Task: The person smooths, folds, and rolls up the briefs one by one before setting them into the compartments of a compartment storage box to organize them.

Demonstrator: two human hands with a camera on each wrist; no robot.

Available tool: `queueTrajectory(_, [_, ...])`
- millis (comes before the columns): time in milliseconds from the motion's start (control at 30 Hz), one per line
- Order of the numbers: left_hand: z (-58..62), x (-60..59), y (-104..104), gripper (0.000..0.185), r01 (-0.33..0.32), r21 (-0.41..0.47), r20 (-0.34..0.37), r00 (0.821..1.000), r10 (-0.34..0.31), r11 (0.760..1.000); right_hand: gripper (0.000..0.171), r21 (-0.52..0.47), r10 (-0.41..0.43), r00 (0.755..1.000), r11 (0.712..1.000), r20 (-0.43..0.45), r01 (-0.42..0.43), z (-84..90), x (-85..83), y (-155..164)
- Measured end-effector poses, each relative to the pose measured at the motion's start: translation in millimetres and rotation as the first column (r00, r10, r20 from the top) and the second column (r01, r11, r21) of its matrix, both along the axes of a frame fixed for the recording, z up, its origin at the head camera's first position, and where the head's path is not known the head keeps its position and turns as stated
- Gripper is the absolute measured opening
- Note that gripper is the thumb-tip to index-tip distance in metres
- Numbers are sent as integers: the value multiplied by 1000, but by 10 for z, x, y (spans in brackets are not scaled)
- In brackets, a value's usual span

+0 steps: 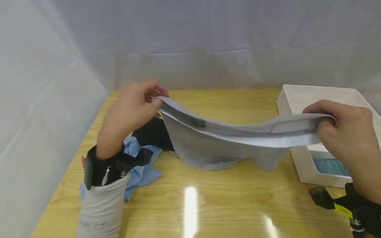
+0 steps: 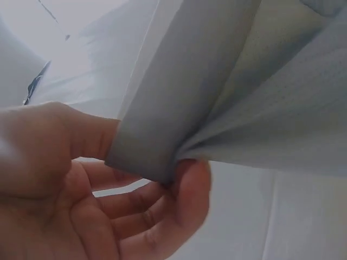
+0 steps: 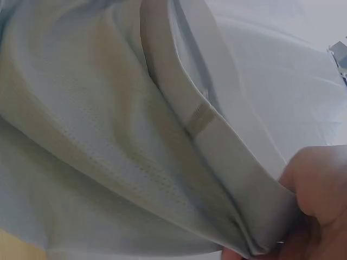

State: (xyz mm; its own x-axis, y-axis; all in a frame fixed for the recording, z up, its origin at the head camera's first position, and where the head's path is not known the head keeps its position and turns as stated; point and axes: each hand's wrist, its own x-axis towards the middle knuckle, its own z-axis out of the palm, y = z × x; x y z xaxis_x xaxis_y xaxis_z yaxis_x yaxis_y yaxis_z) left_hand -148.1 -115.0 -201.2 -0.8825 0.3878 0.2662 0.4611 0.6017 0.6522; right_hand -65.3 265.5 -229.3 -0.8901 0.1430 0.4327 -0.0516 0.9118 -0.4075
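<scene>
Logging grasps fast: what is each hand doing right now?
Left hand: pinches one end of the grey garment's waistband.
Right hand: grips the waistband's other end, held up above the wooden table.

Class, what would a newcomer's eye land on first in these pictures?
A pale grey cloth garment stretched by its waistband between the left hand and the right hand, above a glossy wooden table. Crumpled blue and black clothes lie by the left wrist; a white rectangular tray sits at right.
</scene>
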Motion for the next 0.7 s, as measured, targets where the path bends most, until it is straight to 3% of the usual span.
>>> queueTrajectory(67, [1, 9, 48, 28, 58, 37, 40, 997, -59, 998, 33, 80, 77, 992, 993, 101, -85, -44, -35, 51])
queueTrajectory(133, [0, 19, 99, 30, 114, 92, 96, 988, -122, 989, 29, 166, 156, 948, 964, 278, -208, -98, -78, 133])
queueTrajectory(200, [-11, 24, 147, 28, 145, 137, 134, 977, -164, 980, 30, 192, 225, 855, 918, 468, -347, -170, -114, 223])
queueTrajectory(267, [-34, 26, 190, 24, 152, 142, 136, 976, -171, 978, 30, 171, 279, 758, 874, 589, -455, -234, -132, 280])
queueTrajectory(300, [-49, 33, 211, 23, 144, 124, 125, 979, -159, 982, 32, 148, 309, 723, 857, 618, -493, -254, -135, 273])
queueTrajectory(367, [-90, 58, 268, 20, 136, 97, 86, 986, -144, 986, 37, 95, 402, 708, 831, 580, -549, -278, -114, 183])
queueTrajectory(467, [-156, 157, 422, 17, 167, 96, 29, 985, -171, 981, 44, -59, 584, 709, 786, 395, -615, -245, -63, -134])
queueTrajectory(500, [-181, 209, 485, 16, 187, 105, 19, 981, -190, 977, 48, -118, 640, 705, 760, 306, -639, -243, -46, -270])
queueTrajectory(567, [-231, 325, 618, 12, 246, 128, -2, 969, -248, 961, 56, -244, 723, 675, 688, 149, -683, -262, -15, -536])
queueTrajectory(633, [-279, 443, 735, 9, 299, 102, -48, 954, -295, 949, 59, -306, 756, 654, 627, 18, -717, -327, 6, -769])
queueTrajectory(700, [-317, 535, 812, 10, 328, 66, -82, 943, -322, 943, 54, -283, 747, 660, 617, -82, -734, -407, 12, -923])
